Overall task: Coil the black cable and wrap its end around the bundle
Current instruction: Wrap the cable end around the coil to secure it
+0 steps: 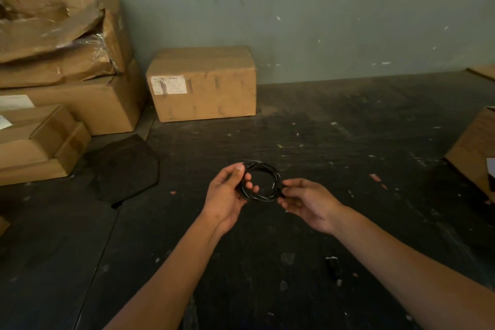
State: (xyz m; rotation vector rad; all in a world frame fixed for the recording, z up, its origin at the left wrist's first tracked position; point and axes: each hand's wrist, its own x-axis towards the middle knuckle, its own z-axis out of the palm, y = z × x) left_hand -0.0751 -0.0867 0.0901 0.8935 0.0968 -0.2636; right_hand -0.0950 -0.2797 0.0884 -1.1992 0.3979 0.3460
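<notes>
Cable [261, 182], black and thin, sits in a small round coil held up over the dark table [348, 120]. The left hand [227, 193] curls its fingers [247, 177] round the coil's left side. The right hand [308, 201] pinches the right side. The cable looks light and bendy, and may spring open. Best to hold where the loops bunch together.
</notes>
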